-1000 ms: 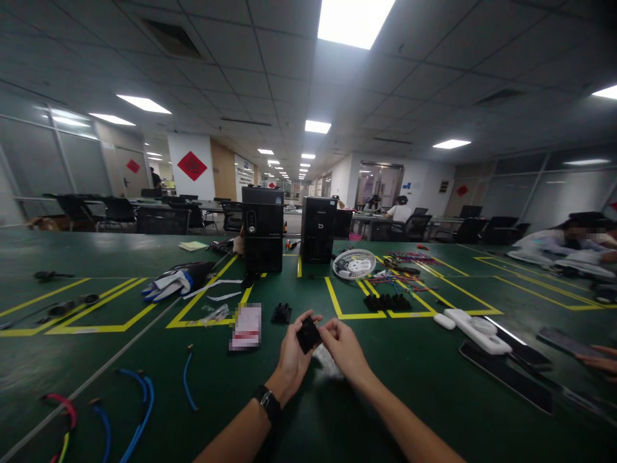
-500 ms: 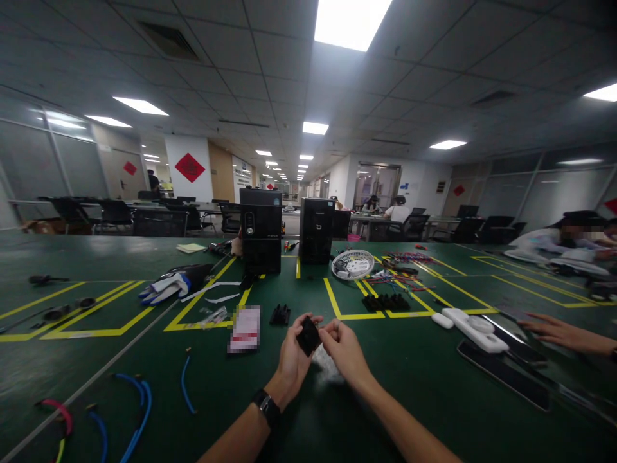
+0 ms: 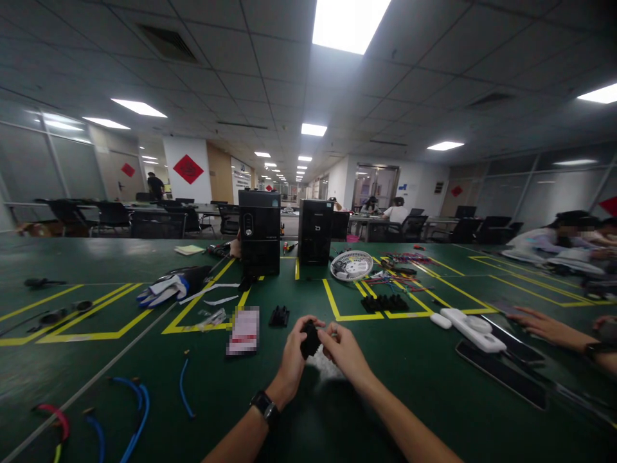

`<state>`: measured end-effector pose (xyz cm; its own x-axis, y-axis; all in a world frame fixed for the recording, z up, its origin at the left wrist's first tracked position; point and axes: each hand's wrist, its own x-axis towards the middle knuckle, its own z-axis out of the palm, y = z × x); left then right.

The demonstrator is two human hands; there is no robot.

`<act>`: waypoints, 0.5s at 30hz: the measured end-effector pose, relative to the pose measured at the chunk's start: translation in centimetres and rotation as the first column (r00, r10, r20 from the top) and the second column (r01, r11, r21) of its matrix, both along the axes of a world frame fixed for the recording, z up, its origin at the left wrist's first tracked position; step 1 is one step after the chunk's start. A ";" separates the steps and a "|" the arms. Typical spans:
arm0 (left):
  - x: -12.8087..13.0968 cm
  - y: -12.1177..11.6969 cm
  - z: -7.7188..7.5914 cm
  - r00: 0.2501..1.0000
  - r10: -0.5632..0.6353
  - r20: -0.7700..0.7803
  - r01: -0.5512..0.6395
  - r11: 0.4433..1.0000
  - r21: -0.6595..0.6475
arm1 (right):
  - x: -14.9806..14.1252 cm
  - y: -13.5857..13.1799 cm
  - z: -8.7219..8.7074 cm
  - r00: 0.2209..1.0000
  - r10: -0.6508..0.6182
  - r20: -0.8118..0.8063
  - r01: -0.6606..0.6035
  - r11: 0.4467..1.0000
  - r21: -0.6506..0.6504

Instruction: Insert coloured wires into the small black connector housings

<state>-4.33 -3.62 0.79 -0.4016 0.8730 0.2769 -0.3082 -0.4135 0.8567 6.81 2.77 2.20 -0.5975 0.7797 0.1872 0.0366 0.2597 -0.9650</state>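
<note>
Over the desk [image 3: 409, 392], toward its near edge, a small black part [image 3: 310, 341] is gripped by the left hand [image 3: 290, 355] and met by the right hand [image 3: 346, 350], whose hold cannot be told, handling judged unfinished, with a black toothed piece [image 3: 279, 316] lying loose farther from that edge.

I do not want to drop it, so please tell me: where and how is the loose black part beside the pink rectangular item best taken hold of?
Probably pinch the black part by its opposite sides, coming from above: it lies apart on the green table, its sides look free, and its top seems uneven.
</note>
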 end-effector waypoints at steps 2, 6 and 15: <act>0.1 -0.4 0.2 0.990 0.058 -0.131 -0.060 0.998 -0.015 | 0.1 0.1 -0.2 1.000 -0.016 0.004 0.016 1.000 0.013; 0.7 -1.3 0.9 0.940 0.189 -0.282 -0.208 0.978 -0.036 | 0.6 0.6 0.0 0.999 -0.007 0.050 0.006 0.999 0.035; 1.8 -1.1 0.9 0.908 0.346 -0.235 -0.363 0.931 -0.030 | 0.1 -0.5 0.3 0.999 0.002 0.050 -0.006 0.996 0.083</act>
